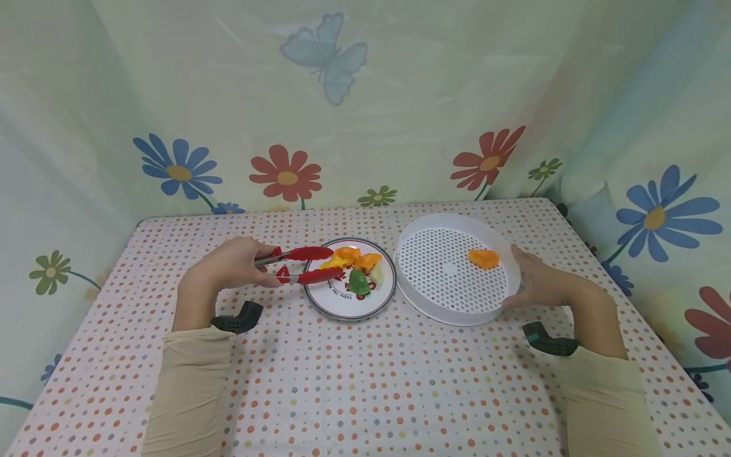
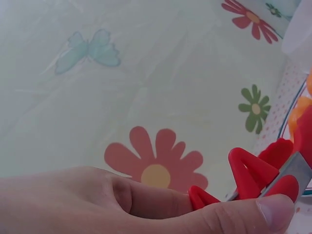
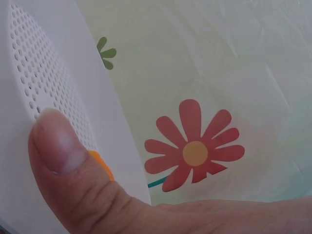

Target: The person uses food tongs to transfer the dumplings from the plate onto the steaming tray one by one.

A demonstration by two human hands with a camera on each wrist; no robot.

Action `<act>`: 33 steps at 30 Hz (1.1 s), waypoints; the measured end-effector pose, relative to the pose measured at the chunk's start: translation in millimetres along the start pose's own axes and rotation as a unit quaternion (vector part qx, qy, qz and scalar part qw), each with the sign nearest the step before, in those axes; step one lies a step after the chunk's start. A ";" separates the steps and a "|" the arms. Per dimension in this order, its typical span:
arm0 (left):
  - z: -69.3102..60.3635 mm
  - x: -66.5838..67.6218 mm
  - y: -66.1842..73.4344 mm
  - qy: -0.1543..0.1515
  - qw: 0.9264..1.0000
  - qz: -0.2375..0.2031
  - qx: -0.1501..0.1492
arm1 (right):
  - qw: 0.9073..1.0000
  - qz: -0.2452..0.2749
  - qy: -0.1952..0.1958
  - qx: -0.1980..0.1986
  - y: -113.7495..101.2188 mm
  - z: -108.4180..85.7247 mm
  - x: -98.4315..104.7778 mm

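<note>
head view: the left hand (image 1: 234,265) holds a pair of tongs (image 1: 311,253) with red ends, thumb and fingers on opposite sides of them; the two tong arms stand apart. from this grip the tongs reach rightward over the near edge of a round plate (image 1: 325,297) with a dark rim. a yellow piece (image 1: 334,262) lies by the tong ends; whether they touch it, i cannot tell. just past them on the plate are orange pieces (image 1: 367,261), a green piece (image 1: 358,282) and a pale piece (image 1: 376,274).

the right hand (image 1: 537,280) grips the side of a white, round, perforated tray (image 1: 436,279). in the right wrist view its thumb (image 3: 58,146) lies over the wall, on the inner side. inside the tray, just to the left of this grip, lies a single orange lump (image 1: 483,258). the tray sits between the plate and the right hand, just beside the plate. below both grips spreads a dotted tablecloth (image 1: 365,381); beyond them hangs a flowered curtain (image 1: 394,114).
</note>
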State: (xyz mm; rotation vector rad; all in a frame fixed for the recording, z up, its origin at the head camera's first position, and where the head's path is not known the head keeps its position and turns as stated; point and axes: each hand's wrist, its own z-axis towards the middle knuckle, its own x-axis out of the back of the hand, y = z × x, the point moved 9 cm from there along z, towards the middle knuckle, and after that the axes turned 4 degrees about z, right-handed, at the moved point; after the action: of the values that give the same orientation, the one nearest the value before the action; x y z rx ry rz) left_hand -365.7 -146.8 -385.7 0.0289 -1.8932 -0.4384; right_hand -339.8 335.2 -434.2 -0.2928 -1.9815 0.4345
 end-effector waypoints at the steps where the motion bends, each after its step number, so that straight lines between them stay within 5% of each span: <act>1: 0.0 -0.2 0.1 0.001 1.000 0.001 0.000 | 1.000 0.001 0.001 0.000 -0.4 0.0 0.1; 33: -2.5 5.5 10.1 0.019 0.999 0.046 -0.007 | 1.000 0.013 -0.004 0.004 -4.7 -3.4 -0.2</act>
State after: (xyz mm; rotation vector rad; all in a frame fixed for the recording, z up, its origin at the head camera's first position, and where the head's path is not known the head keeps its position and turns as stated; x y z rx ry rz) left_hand -363.5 -139.4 -376.8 -0.0586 -1.8452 -0.3860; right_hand -336.8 331.4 -431.0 -0.3123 -1.9856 0.4620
